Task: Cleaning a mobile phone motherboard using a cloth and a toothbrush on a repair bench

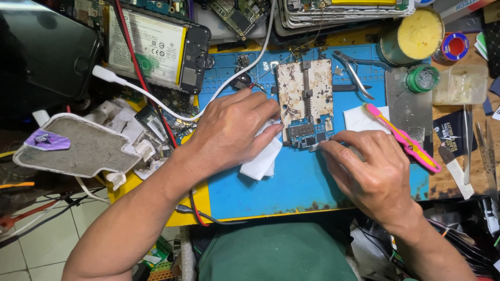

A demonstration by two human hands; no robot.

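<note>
On the cluttered bench lies a blue work mat (291, 182), its near edge stained with rust. At the far left, an opened phone (156, 47) shows its battery, with a white cable (172, 106) trailing across toward the mat. A worn metal board holder (304, 96) sits mid-mat, clamping a small blue circuit board (308, 132) at its near end. The left hand (232, 130) rests just left of the holder, fingers closed on a folded white tissue (263, 158) pressed against the board's edge. The right hand (370, 174) pinches a thin metal tool (319, 146) against the board's near-right corner. A pink toothbrush (403, 138) lies right of it, on a white pad (359, 119).
</note>
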